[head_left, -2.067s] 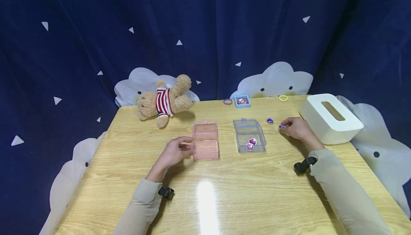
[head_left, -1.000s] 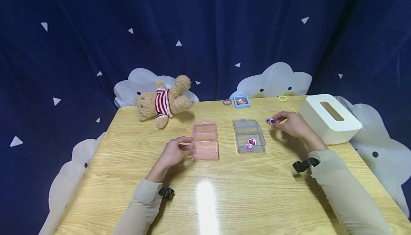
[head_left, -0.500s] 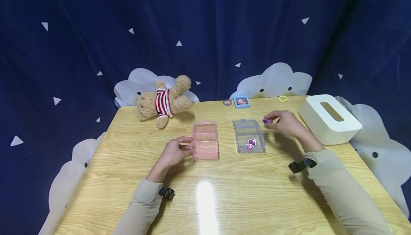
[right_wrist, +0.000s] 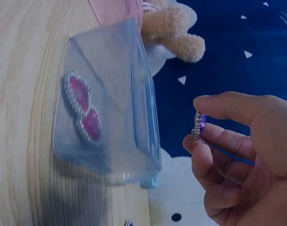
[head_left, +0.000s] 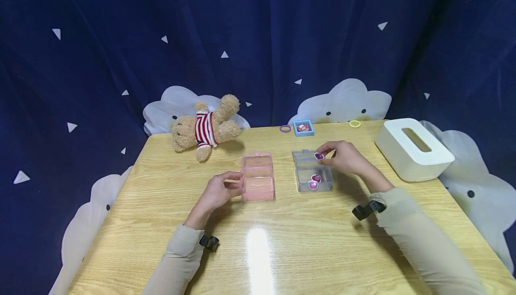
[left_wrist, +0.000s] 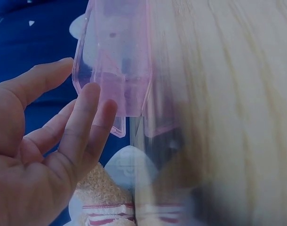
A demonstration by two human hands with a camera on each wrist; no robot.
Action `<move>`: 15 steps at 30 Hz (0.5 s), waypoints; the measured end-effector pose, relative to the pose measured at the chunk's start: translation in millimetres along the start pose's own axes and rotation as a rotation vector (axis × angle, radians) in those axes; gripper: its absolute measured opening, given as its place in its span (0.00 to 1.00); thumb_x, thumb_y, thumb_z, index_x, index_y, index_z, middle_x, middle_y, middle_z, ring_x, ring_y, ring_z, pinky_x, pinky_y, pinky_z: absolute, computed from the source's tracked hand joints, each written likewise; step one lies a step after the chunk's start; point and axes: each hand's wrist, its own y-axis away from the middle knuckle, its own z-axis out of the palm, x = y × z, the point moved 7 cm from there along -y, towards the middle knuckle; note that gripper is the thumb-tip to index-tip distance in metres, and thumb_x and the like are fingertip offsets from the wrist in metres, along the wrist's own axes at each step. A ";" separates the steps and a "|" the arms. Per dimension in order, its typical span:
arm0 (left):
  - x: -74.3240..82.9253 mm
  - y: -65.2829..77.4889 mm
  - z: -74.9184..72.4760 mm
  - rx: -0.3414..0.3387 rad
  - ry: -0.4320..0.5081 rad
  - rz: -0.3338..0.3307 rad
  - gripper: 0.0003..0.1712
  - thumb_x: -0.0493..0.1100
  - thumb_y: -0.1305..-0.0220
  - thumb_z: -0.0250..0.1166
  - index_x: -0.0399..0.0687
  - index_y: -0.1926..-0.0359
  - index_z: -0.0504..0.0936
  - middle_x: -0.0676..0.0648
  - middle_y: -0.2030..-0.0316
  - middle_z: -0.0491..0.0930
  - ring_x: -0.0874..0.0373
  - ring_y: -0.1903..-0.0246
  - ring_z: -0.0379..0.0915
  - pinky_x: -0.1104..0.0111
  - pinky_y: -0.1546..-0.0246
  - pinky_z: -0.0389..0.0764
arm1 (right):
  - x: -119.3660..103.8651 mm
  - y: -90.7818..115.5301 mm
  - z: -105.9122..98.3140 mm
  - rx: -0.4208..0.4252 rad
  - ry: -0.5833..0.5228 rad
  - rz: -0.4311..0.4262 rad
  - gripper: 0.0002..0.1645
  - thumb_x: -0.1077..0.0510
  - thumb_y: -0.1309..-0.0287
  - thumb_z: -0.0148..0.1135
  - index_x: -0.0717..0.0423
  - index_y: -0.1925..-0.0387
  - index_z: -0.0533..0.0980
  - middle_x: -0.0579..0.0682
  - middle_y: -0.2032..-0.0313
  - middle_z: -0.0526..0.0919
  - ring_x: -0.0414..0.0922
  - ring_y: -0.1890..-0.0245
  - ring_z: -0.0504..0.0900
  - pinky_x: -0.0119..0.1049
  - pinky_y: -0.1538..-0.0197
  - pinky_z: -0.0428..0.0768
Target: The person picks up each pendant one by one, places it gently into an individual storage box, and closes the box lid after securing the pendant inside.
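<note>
My right hand (head_left: 342, 157) pinches a purple heart-shaped gem (right_wrist: 200, 125) with a silver beaded edge between thumb and fingers, above the blue-tinted clear box (right_wrist: 110, 146). That box lies with its lid open, and inside it are two pink heart gems, one magenta (head_left: 316, 178) and one lighter pink (head_left: 313, 185). Another gem (right_wrist: 129, 223) shows at the bottom edge of the right wrist view, mostly cut off. On the left, my left hand (head_left: 217, 192) rests its loosely bent fingers at the side of the open pink clear box (head_left: 258, 188).
A teddy bear (head_left: 204, 128) in a striped shirt lies at the back left. Along the back edge are a purple ring (head_left: 285, 125), a light blue square frame (head_left: 303, 132) and a yellow ring (head_left: 354, 121). A white tissue box (head_left: 403, 160) stands at the right.
My right hand has picked up the purple gem near the tissue box and carried it left, past the other purple gem, to above the blue-tinted box. The left hand has stayed put.
</note>
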 end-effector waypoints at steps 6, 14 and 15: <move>-0.5 -0.4 0.7 0.004 0.015 -0.002 0.27 0.36 0.44 0.74 0.40 0.42 0.81 0.38 0.46 0.83 0.44 0.49 0.84 0.64 0.54 0.85 | -15.6 -3.7 10.2 -0.016 -0.005 -0.031 0.17 0.55 0.47 0.73 0.53 0.54 0.84 0.51 0.61 0.88 0.44 0.68 0.80 0.35 0.63 0.77; -2.4 -1.7 1.5 0.017 0.025 -0.009 0.27 0.36 0.44 0.74 0.40 0.42 0.81 0.38 0.46 0.83 0.44 0.50 0.84 0.66 0.55 0.86 | -37.4 -6.8 26.0 -0.050 -0.028 -0.071 0.17 0.55 0.49 0.74 0.51 0.55 0.84 0.50 0.61 0.88 0.41 0.71 0.80 0.34 0.65 0.78; -2.4 -1.7 1.6 0.018 0.026 -0.010 0.27 0.36 0.45 0.74 0.40 0.42 0.81 0.38 0.46 0.83 0.44 0.50 0.84 0.65 0.55 0.86 | -39.7 -7.5 28.2 -0.058 -0.032 -0.071 0.17 0.56 0.49 0.74 0.51 0.55 0.84 0.50 0.61 0.88 0.40 0.71 0.80 0.34 0.66 0.78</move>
